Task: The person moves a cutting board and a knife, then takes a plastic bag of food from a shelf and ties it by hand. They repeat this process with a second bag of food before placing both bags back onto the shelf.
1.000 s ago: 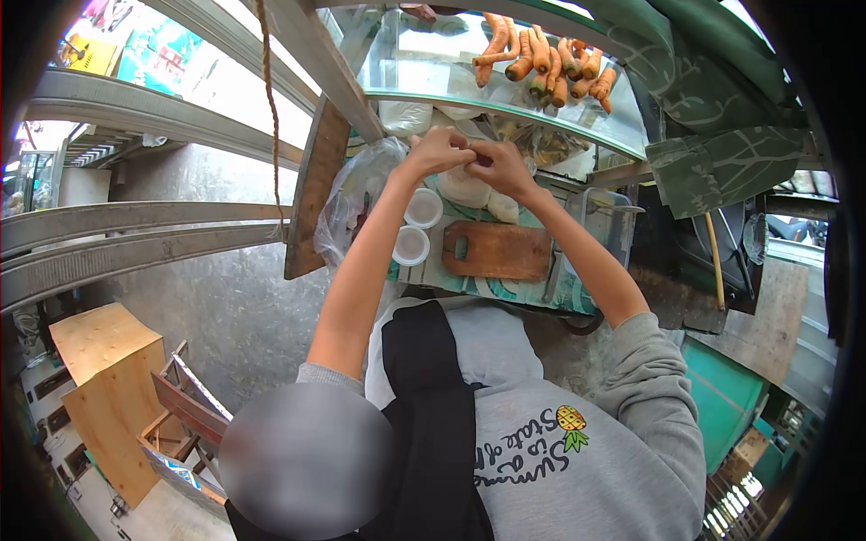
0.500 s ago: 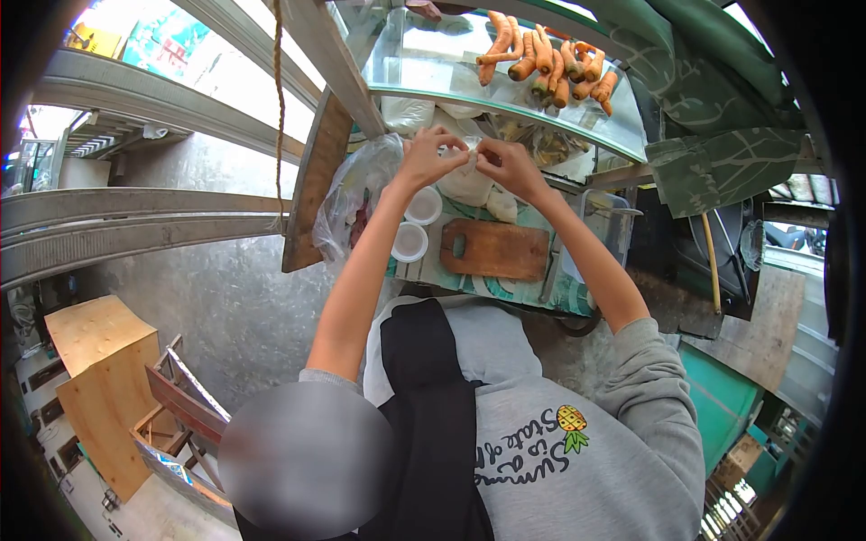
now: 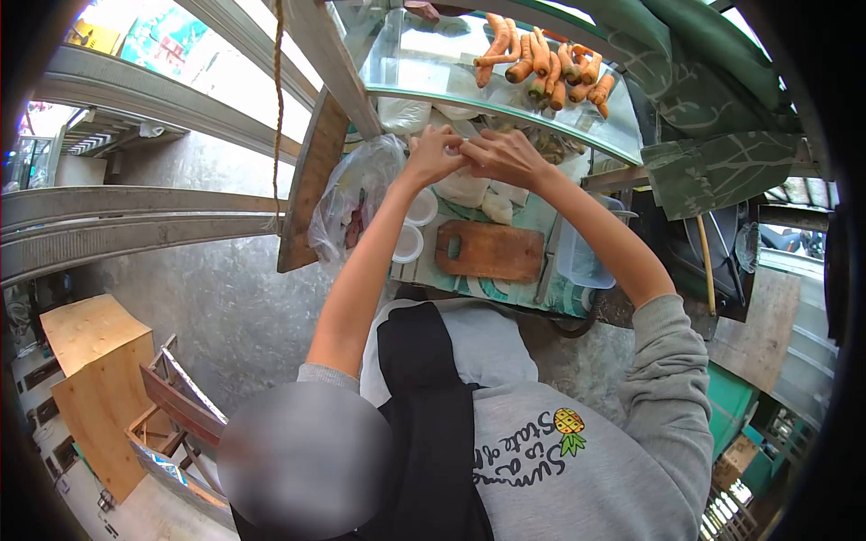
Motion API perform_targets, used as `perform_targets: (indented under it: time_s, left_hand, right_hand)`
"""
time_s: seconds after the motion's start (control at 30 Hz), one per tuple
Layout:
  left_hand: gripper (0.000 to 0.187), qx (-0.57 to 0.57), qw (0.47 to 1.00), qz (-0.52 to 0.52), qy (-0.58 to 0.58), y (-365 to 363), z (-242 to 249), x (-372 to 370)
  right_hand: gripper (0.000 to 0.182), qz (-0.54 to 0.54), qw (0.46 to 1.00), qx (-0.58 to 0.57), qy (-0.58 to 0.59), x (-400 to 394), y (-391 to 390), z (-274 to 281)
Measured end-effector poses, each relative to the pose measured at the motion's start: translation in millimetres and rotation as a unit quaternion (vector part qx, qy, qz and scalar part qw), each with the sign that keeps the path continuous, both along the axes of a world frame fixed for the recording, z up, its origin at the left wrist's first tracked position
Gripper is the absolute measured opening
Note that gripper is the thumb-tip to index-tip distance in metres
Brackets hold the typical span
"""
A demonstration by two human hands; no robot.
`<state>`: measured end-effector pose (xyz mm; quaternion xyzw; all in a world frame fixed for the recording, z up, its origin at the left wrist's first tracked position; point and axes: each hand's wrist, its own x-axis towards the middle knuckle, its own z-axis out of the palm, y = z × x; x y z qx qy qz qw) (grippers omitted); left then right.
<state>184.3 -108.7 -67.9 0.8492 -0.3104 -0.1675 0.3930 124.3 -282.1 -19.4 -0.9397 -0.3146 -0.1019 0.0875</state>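
at upper centre, i find my left hand (image 3: 433, 157) and right hand (image 3: 508, 159) closed, fingertips apparently pinching the neck of a pale bag (image 3: 462, 189), above the cutting board (image 3: 492, 252). i judge this fine neck work; the next move calls for light, even finger pressure.

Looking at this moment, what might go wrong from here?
The left hand and right hand meet by their fingertips above pale plastic bags; if they are working thin plastic, it might slip or tear.
The left forearm passes close beside the round white tubs, so lowering it carelessly could knock one.
The right forearm crosses over the clear plastic box near the table's front edge, and a bump might push it off.
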Motion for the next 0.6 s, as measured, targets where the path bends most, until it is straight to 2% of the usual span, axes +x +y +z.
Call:
perform_targets:
  time_s: [0.27,0.43,0.6]
  left_hand:
    - [0.03,-0.021,1.0,0.014,0.006,-1,-6,1]
    - [0.029,-0.049,0.999,0.005,0.008,-1,-8,4]
    - [0.028,-0.06,0.997,0.029,-0.027,-8,-3,-4]
  right_hand:
    - [0.025,0.05,0.998,0.04,-0.028,11,-2,-4]
    - [0.026,0.05,0.995,0.078,0.021,16,-2,-13]
    - [0.029,0.088,0.993,0.08,0.009,21,-3,-9]
